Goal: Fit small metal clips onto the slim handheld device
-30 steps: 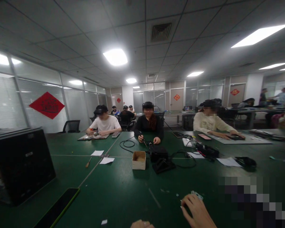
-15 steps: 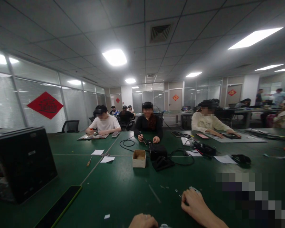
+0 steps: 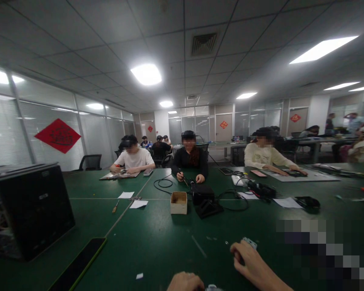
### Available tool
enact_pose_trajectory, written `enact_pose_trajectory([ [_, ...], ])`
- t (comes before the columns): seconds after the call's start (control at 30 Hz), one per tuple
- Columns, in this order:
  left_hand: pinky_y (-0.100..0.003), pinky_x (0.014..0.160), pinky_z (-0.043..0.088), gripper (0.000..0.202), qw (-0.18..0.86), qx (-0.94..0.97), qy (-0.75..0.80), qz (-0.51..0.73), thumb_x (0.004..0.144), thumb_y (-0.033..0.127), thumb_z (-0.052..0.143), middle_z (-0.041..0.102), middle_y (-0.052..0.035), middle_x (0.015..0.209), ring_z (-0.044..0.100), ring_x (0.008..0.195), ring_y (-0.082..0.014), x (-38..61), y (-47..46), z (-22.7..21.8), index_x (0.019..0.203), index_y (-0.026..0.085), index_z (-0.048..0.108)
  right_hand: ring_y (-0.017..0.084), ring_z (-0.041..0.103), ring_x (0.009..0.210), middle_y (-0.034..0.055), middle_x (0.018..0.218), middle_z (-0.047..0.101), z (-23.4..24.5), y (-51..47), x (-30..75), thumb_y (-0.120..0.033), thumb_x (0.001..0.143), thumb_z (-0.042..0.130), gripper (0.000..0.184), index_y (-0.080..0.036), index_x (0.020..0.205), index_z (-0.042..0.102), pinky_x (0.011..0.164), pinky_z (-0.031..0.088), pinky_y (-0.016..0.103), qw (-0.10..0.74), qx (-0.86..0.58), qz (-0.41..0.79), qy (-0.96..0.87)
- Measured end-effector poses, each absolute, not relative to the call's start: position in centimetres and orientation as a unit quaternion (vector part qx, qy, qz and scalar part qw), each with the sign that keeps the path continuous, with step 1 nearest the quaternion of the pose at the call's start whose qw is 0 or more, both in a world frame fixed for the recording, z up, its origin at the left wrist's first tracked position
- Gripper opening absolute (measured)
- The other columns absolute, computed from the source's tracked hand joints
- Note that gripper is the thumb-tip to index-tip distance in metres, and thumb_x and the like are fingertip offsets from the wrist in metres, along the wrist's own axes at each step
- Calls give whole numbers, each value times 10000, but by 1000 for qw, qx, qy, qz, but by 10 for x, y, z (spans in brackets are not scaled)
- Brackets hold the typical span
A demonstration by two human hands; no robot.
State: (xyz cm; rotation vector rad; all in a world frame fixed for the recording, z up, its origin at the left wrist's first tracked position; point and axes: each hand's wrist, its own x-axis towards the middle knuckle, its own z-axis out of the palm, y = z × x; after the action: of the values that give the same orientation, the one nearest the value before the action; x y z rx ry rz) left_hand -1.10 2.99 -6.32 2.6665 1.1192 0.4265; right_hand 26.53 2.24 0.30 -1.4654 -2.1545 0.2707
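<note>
"Metal plate (image 3: 250,243): where?"
"Just beyond the right hand (image 3: 244,255), which is curled; whether it grips anything, one cannot tell."
"And the left hand (image 3: 186,281)?"
"Beside a pale part (image 3: 212,287), its grip hidden."

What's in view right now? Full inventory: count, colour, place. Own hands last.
ceiling lights: several, white, overhead
diamond signs: four, red, left glass wall and back
seated people: three, white, black, cream tops, across table
background people: several, mixed, far back
tabletop: one, jointed, green, foreground
computer case: one, black, left
phone: one, black with green edge, near left
open box: one, pale brown, centre
stand device: one, black, right of box
paper sheets: at least four, white, mid-table
metal piece: one, silvery, beyond right hand
left hand: one, bottom centre, grip unclear
right hand: one, right of centre, grip unclear
Smaller bits: too blurred to name
</note>
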Motion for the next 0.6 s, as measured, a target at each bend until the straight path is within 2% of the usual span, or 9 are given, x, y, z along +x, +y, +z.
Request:
enact_pose_trajectory([
  [0.1, -184, 639, 419, 175, 121, 901, 390, 149, 840, 383, 569, 677, 5, 755, 587, 676, -122, -11, 30, -65, 842, 225, 644, 188, 561, 834, 67, 870, 607, 1, 17, 259, -187, 840, 424, 203, -187, 926, 608, 767, 448, 322, 289, -502, 77, -812],
  [0.2, -186, 650, 418, 99, 133, 889, 411, 148, 817, 286, 584, 681, 3, 793, 592, 702, -125, -10, 24, -53, 867, 218, 635, 191, 559, 892, 71, 912, 618, 4, 8, 248, -199, 886, 386, 229, -197, 923, 612, 837, 441, 335, 299, -462, 80, -831],
  [0.37, -209, 695, 416, 122, 135, 870, 450, 146, 833, 216, 504, 661, -15, 818, 583, 748, -138, -8, 5, -20, 897, 202, 608, 180, 561, 886, 64, 924, 615, 9, -3, 237, -220, 912, 368, 236, -201, 923, 603, 816, 459, 315, 298, -452, 130, -831],
  [0.6, -255, 711, 397, 215, 144, 849, 474, 184, 902, 266, 382, 631, -38, 831, 548, 759, -152, -6, -9, 3, 883, 183, 580, 182, 555, 872, 67, 898, 613, 10, -10, 227, -217, 883, 413, 207, -178, 906, 615, 783, 463, 320, 307, -476, 170, -807],
])
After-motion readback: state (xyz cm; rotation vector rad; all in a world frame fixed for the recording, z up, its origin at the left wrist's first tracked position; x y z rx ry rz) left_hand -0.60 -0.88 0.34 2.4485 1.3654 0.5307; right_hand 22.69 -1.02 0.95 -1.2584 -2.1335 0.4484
